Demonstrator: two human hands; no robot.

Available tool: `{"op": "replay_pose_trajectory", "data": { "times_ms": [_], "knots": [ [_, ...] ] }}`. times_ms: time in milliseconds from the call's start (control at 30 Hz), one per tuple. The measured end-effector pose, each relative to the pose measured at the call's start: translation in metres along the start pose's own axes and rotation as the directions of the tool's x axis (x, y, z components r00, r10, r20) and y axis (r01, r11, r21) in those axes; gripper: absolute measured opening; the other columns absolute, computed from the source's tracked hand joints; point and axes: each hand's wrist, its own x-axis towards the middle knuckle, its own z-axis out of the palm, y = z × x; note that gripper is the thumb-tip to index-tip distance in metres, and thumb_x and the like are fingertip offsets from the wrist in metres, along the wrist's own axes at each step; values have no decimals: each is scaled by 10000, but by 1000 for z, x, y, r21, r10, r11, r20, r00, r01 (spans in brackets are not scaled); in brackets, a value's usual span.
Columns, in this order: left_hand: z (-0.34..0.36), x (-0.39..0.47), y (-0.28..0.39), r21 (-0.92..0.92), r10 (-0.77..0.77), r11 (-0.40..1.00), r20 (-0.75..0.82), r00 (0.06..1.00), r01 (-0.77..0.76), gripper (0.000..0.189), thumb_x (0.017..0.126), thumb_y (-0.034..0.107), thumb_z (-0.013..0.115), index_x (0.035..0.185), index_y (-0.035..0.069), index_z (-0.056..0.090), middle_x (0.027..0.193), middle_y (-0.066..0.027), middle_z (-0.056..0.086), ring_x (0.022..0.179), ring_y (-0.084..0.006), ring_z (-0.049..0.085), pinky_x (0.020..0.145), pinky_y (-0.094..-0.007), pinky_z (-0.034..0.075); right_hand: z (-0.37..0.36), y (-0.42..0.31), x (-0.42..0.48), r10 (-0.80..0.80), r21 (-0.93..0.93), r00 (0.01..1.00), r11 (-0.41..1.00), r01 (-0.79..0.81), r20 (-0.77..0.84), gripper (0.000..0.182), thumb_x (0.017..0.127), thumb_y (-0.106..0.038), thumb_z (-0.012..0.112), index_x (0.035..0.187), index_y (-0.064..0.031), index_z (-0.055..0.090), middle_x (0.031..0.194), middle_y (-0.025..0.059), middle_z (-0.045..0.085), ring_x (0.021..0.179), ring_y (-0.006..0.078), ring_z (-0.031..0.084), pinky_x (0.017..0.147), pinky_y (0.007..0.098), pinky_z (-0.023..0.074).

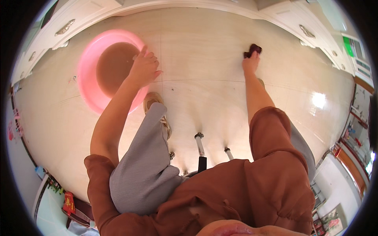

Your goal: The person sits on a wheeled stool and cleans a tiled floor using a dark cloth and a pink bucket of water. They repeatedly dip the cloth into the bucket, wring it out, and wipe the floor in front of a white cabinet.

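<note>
A round pink plastic basin [88,76] stands on the floor at the left, with murky brown water [115,65] in it. Over the basin's right rim is my left hand [144,66], its fingers bent and the thumb apart. Whether it grips the rim or only rests there is hidden from above. Farther right, a bunched dark maroon cloth [253,50] is under the fingers of my right hand [251,62], against the pale floor [200,53].
White cabinets [277,11] with ornate metal handles [307,31] line the far side. Below me are the chrome legs and casters of a wheeled seat [200,144]. My left shoe [153,98] is close to the basin. A red packet [68,203] lies at lower left.
</note>
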Motion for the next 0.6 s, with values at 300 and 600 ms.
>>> {"op": "replay_pose_trajectory", "data": {
  "times_ms": [300,600],
  "knots": [
    [6,-14,-29,-58,-47,997,-19,999,45,234,779,234,741,924,64,673,905,-46,630,1075,-207,568,1218,-493,203,73,-251,-97,-599,204,765,801,563,237,578,865,-30,507,1439,-77,455,1543,115,381,1453,357,274,1192,507,193],
    [14,-52,-67,-16,-119,993,-62,991,118,154,754,157,728,865,56,692,861,-23,641,1075,-203,563,1228,-482,198,69,-306,-98,-828,543,553,508,669,93,378,805,-9,553,1156,-88,669,1239,109,638,1206,308,545,1033,444,416]
  ]
}}
